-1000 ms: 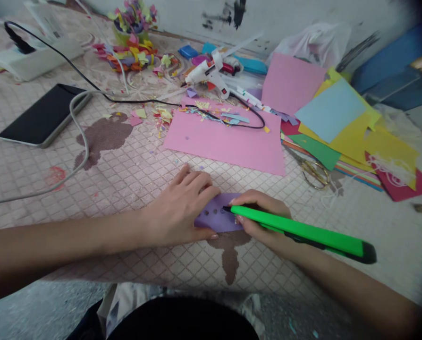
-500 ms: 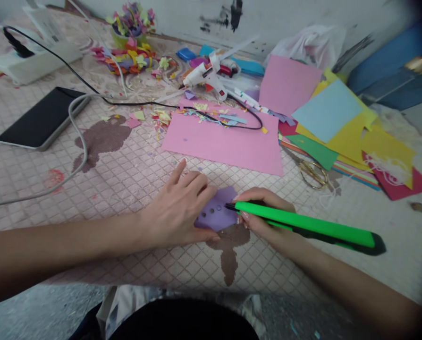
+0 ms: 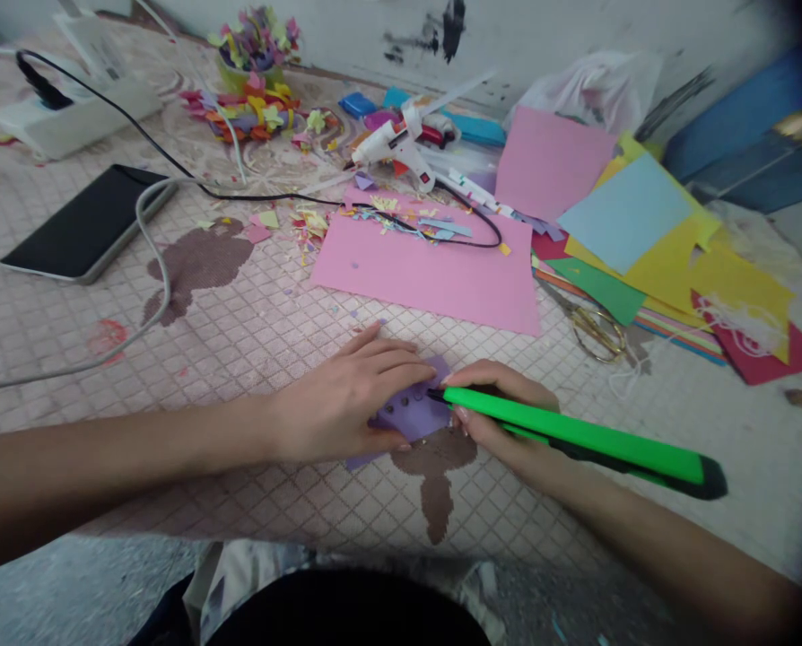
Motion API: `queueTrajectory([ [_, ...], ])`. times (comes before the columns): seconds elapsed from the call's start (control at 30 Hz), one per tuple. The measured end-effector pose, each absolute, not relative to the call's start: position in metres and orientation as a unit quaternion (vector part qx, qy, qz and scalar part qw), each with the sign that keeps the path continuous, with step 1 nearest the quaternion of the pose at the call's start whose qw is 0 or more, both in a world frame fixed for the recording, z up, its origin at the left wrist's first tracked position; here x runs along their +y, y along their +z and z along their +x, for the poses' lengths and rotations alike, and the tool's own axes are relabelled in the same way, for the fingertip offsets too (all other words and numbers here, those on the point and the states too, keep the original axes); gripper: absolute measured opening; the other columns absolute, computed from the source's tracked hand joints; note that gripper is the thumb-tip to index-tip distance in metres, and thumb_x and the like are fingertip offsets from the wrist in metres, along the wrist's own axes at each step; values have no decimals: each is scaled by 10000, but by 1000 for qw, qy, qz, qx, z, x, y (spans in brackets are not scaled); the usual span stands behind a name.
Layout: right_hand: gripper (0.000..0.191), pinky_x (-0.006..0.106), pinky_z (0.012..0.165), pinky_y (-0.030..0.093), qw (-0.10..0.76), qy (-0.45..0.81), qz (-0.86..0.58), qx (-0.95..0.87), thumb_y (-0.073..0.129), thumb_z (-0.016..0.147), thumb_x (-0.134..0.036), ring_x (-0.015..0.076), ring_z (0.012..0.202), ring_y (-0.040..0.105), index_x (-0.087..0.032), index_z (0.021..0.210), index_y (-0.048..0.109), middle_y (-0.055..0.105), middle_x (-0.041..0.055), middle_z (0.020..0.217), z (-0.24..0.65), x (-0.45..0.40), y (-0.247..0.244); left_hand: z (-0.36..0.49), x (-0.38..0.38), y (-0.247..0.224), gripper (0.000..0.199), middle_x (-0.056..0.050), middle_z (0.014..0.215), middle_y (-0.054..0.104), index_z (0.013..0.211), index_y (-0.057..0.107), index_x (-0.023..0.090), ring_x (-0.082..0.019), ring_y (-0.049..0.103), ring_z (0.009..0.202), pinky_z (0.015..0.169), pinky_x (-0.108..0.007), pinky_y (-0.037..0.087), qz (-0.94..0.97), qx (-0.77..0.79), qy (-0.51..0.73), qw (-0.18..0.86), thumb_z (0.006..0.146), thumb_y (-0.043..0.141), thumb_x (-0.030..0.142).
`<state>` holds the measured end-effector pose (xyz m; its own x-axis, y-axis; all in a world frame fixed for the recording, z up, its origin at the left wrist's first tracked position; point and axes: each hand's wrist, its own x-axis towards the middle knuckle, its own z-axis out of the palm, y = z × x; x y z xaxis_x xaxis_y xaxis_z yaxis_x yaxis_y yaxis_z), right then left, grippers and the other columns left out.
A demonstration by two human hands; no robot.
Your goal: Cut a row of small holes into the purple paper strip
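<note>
A small piece of purple paper (image 3: 428, 418) lies on the tablecloth between my hands, with two dark holes and a drawn ring in a row on it. My left hand (image 3: 357, 395) rests flat over its left part, fingers stretched out and pressing it down; part of the sheet is hidden beneath. In my right hand (image 3: 501, 395) is a bright green utility knife with black ends (image 3: 589, 432), gripped near its tip. The black tip touches or hovers just over the paper beside the ring; I cannot tell which. No bare blade is plain to see.
Beyond my hands lies a pink sheet (image 3: 428, 278) with paper scraps and a black cable. Behind it is a white glue gun (image 3: 401, 148). Gold-handled scissors (image 3: 596, 332) and coloured paper (image 3: 626, 215) are at right; a black phone-like device (image 3: 82, 224) and a power strip (image 3: 71, 117) at left.
My left hand has shifted slightly right over the purple paper, its fingers closer together and its index finger lowered. The knife tip stays close to the ring.
</note>
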<state>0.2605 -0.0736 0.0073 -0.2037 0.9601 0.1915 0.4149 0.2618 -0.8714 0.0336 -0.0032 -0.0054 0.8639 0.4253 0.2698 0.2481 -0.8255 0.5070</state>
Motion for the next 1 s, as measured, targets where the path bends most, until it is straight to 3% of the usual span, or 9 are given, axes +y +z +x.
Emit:
queueTrajectory([
  [0.2,218,243,631,516,376,354,-507,-690,608,840,-127,116,703,651,-246,1015,658,680,-13,842,259,-74,7,35,-6,-3,738,-128,1260,564,1280,487,142,-288,517,1150,992,-453,408,935,224,201,189,700,806,470],
  [0.4,218,236,634,516,381,347,-516,-684,625,839,-137,115,717,644,-258,1017,657,681,-18,864,261,-73,3,37,-11,4,718,-96,1146,597,1238,503,158,-284,539,1047,910,-450,380,941,269,162,126,694,789,531],
  [0.67,185,238,611,524,381,327,-532,-682,615,843,-142,122,695,636,-247,990,660,686,-6,855,259,-73,11,39,-12,6,623,-85,1046,620,1136,550,153,-283,539,996,872,-442,353,940,284,147,121,743,700,613],
  [0.8,155,280,697,554,389,305,-555,-670,616,853,-168,156,794,662,-249,979,658,702,17,918,262,-71,13,38,-10,6,541,-80,1072,616,1131,546,170,-270,535,995,857,-422,352,933,283,154,160,786,672,569],
  [1.0,129,284,748,558,406,297,-577,-644,623,857,-189,163,856,659,-246,967,659,700,21,933,266,-70,16,32,-2,10,633,-44,1124,590,1172,514,206,-249,509,1057,933,-408,331,919,251,124,276,648,824,378],
])
